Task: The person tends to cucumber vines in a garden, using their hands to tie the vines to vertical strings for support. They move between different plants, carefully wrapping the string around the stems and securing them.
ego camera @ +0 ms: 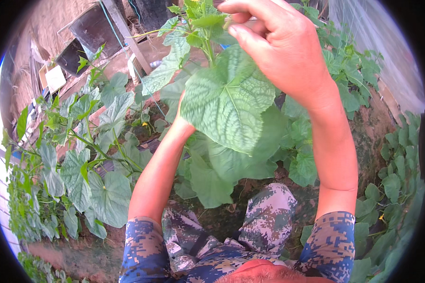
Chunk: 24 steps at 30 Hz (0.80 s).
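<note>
A cucumber-like vine (pixel 209 49) stands upright in front of me, its young top near the upper edge of the picture. One broad, toothed leaf (pixel 230 102) faces me and covers most of my left hand (pixel 182 115); only the part by the wrist shows, so its grip is hidden. Beside the vine's top is my right hand (pixel 276 39), its fingers curled and thumb extended towards the stem. Whether it pinches a bit of the plant is not clear. A thin tendril (pixel 145 34) reaches out left from the stem. Larger, blurred leaves (pixel 216 166) hang below.
More vines (pixel 106 141) grow at left, and others (pixel 396 177) at right. A slanted post (pixel 127 35) with a blue string (pixel 115 30) rises at upper left, near dark containers (pixel 97 32). Clear plastic sheeting (pixel 375 46) hangs at upper right. My knees (pixel 269 212) are below.
</note>
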Motion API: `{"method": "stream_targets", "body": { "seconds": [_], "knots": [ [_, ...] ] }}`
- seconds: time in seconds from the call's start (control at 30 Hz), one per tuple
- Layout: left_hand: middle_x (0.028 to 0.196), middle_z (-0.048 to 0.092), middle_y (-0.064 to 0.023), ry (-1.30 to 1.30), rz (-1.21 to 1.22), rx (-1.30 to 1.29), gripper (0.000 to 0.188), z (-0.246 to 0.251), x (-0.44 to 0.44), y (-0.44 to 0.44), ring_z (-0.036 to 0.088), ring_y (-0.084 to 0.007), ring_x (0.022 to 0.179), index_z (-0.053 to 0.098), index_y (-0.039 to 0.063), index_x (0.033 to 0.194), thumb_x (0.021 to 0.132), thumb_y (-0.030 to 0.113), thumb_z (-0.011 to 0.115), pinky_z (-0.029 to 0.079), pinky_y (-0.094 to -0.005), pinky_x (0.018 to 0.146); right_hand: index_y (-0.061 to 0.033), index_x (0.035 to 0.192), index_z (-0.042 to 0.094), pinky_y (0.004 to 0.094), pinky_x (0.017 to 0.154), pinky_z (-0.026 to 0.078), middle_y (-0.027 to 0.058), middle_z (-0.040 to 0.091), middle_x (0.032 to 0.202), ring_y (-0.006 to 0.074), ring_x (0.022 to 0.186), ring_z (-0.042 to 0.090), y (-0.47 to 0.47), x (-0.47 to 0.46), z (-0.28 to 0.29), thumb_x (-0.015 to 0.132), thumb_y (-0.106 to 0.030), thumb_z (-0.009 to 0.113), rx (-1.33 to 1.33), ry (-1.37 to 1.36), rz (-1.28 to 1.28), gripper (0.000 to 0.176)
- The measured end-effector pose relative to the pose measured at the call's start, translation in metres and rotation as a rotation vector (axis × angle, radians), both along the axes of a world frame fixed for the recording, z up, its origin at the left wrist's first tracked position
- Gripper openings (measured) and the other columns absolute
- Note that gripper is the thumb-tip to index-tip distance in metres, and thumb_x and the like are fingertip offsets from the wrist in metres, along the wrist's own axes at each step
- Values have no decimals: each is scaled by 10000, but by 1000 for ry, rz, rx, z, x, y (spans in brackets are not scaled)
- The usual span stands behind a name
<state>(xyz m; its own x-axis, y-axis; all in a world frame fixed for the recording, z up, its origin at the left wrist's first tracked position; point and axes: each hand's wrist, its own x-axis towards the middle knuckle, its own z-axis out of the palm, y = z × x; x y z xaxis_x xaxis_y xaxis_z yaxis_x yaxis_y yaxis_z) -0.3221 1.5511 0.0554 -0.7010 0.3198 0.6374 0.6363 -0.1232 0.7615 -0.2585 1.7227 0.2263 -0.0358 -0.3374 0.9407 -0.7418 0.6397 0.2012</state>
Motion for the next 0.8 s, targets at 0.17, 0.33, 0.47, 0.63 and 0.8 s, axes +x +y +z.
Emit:
{"method": "stream_targets", "body": {
  "seconds": [0.17,0.33,0.47,0.63,0.8],
  "knots": [
    [830,690,-62,-349,75,-136,209,-4,-9,6,659,-136,689,629,2,997,865,83,769,542,-307,636,-43,985,663,368,696,549,92,689,938,256,755,672,-28,4,12,815,-86,683,344,-79,-205,176],
    [714,655,-59,-270,199,-251,276,14,9,16,597,-112,579,589,-11,884,845,153,807,475,-309,543,-20,875,634,380,636,603,123,670,897,285,821,725,-49,3,8,810,-83,642,542,-252,-601,90],
    [716,654,-69,-242,206,-289,282,19,10,16,599,-122,592,592,-9,892,845,165,808,477,-320,563,-26,874,661,405,681,594,126,668,902,295,844,718,-38,-6,10,804,-78,634,664,-256,-735,91],
    [705,651,-75,-236,192,-268,279,13,6,10,601,-131,606,593,-8,890,844,165,806,474,-324,573,-33,875,665,435,732,575,123,668,871,316,868,705,-28,3,14,795,-68,627,731,-237,-717,95],
    [700,655,-78,-218,179,-298,264,17,4,10,611,-135,607,597,-7,892,843,155,800,480,-328,577,-32,884,645,437,691,563,137,659,884,319,827,694,-17,-8,16,774,-64,644,712,-208,-650,114]
  ]
}}
